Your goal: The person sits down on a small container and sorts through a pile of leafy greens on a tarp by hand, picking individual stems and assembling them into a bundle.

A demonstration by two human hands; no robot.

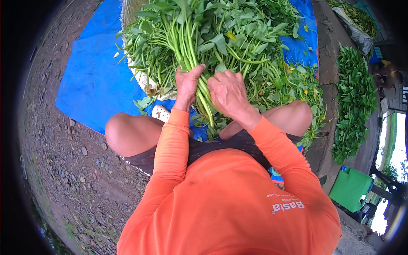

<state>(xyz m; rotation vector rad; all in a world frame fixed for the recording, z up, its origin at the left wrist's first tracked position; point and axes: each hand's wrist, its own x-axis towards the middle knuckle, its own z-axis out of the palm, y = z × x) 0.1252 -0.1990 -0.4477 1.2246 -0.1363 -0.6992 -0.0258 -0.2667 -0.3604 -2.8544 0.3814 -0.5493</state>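
Note:
My left hand [188, 85] is closed around a bunch of long-stemmed leafy greens that look like water spinach [184, 44]. The leaves point away from me and the pale cut stem ends [207, 111] hang toward my lap. On the right side of the bunch is my right hand [229, 91], its fingers curled in against the stems; its fingertips are partly hidden. Just beyond both hands lies a large loose heap of the same greens [250, 32], with some yellow leaves in it.
The heap rests on a blue tarp [100, 70] between my bent knees. A pale shoe [160, 113] shows beside my left wrist. Stony ground [85, 170] lies at left. On the right are a long row of greens [353, 102], a green container [351, 189] and a filled sack [361, 38].

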